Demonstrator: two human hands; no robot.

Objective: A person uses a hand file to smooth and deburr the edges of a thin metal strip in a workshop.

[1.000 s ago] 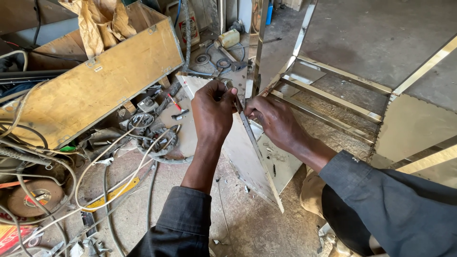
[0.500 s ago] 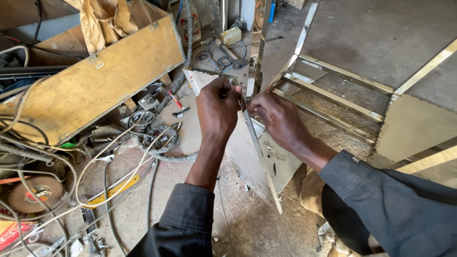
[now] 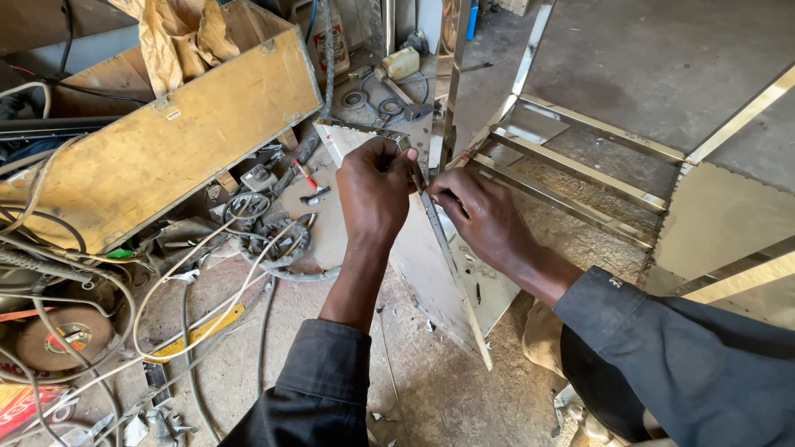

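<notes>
Head view, one item group at centre. Left hand (image 3: pixel 374 192): fingers curled and pinched shut on the top end of a thin metal strip (image 3: pixel 434 225), at the upper corner of a pale sheet-metal panel (image 3: pixel 431 281). Right hand (image 3: pixel 483 217): at 3 o'clock of the left hand, just beside it, fingers closed on the same strip slightly lower down. Metal strip: runs along the panel's upper edge, slanting from the hands toward 5 o'clock. Panel: stands on edge on the concrete floor (image 3: pixel 414 397), leaning, between the two forearms. At 1 o'clock of the hands: a metal frame (image 3: pixel 580 165) with brass-coloured bars. At 10 o'clock: an open wooden box (image 3: pixel 166 141), crumpled brown paper inside. At 9 o'clock, near the left hand: a tangle of cables (image 3: pixel 265 240) and a small red-handled tool (image 3: pixel 307 178) on the floor. At 8 o'clock, well apart: a round grinding disc (image 3: pixel 58 335). Both sleeves dark.
</notes>
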